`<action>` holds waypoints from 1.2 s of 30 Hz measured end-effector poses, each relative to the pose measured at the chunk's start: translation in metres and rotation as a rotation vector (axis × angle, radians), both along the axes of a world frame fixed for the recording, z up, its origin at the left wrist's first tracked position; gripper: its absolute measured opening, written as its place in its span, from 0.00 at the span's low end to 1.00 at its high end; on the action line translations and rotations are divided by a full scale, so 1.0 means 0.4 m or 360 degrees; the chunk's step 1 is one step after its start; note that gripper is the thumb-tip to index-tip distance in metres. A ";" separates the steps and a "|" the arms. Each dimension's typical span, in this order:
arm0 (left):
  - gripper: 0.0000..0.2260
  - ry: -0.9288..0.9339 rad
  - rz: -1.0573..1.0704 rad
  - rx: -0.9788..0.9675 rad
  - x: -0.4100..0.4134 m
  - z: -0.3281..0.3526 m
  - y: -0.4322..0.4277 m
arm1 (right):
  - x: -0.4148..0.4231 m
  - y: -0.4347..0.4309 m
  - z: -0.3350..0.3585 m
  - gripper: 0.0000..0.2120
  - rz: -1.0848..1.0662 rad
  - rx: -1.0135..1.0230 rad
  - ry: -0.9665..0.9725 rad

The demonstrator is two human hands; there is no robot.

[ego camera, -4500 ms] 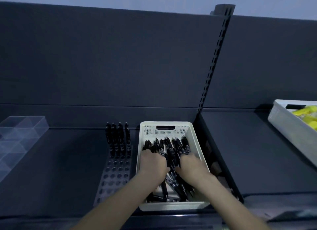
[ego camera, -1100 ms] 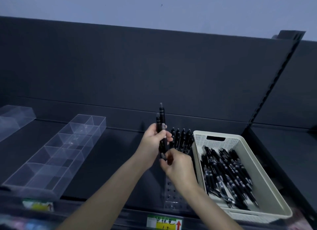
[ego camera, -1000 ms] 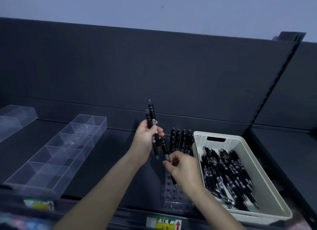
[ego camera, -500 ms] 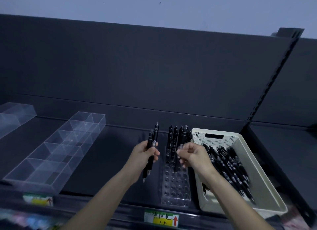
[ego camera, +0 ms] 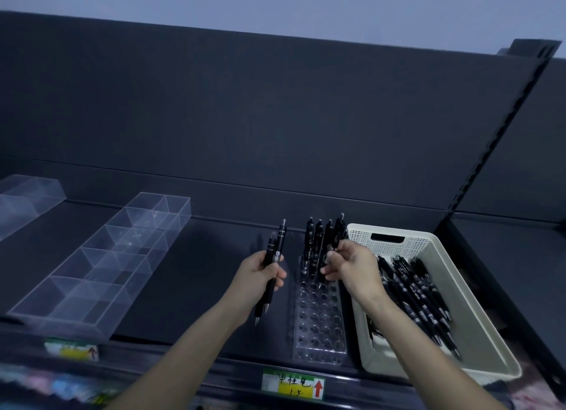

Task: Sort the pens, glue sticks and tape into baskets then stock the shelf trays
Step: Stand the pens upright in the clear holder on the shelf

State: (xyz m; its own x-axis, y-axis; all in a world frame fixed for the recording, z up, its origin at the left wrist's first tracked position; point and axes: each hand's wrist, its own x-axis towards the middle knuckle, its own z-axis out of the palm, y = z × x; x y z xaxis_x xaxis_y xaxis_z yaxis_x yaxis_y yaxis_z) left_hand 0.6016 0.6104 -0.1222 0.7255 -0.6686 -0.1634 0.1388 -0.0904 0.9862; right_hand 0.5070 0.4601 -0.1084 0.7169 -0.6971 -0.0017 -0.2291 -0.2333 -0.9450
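The person's left hand (ego camera: 260, 276) grips two slim black click pens (ego camera: 277, 250), tips down, above the dark metal shelf (ego camera: 190, 287). The right hand (ego camera: 355, 268) pinches one more black pen (ego camera: 322, 261) standing in the back rows of the clear plastic rack of round holes (ego camera: 320, 317), beside other upright pens (ego camera: 311, 238). Just right of the rack sits the cream perforated plastic basket (ego camera: 419, 247), with loose black pens (ego camera: 416, 296) heaped inside. A clear divided tray (ego camera: 101, 265) lies well to the left.

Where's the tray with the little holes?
In the head view, the holed tray sits on the shelf right of centre, just left of the basket, with pens standing in its far rows.
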 end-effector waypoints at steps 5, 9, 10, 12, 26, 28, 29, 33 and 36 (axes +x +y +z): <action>0.09 -0.0016 -0.0029 -0.0016 0.005 -0.005 0.002 | 0.017 0.017 -0.016 0.06 -0.0031 -0.0375 0.0078; 0.09 -0.0040 -0.0039 -0.0004 0.011 -0.009 0.009 | 0.021 0.027 -0.046 0.00 0.0026 -0.0542 0.0316; 0.09 -0.0043 -0.0040 -0.0001 0.012 -0.010 0.011 | 0.023 0.029 -0.049 0.02 0.0032 -0.0613 0.0388; 0.09 -0.0045 -0.0037 0.0003 0.013 -0.011 0.012 | 0.029 0.028 -0.054 0.04 0.0025 -0.0761 0.0506; 0.07 -0.0039 -0.0108 0.0012 0.006 0.007 0.020 | 0.036 0.023 -0.061 0.05 -0.0007 -0.0719 0.0623; 0.06 -0.0006 -0.0115 -0.0008 0.006 0.010 0.019 | 0.020 0.024 -0.053 0.09 -0.0016 -0.0751 0.0587; 0.06 0.0011 -0.0118 -0.0020 0.005 0.012 0.017 | 0.010 0.026 -0.044 0.10 -0.0017 -0.0768 0.0543; 0.05 0.0081 -0.0139 -0.0059 -0.012 0.027 0.001 | -0.024 0.048 0.009 0.04 0.0018 -0.0613 0.0195; 0.06 0.0067 -0.0206 -0.0060 -0.035 0.040 -0.019 | -0.032 0.058 0.039 0.03 0.0105 -0.0334 -0.0020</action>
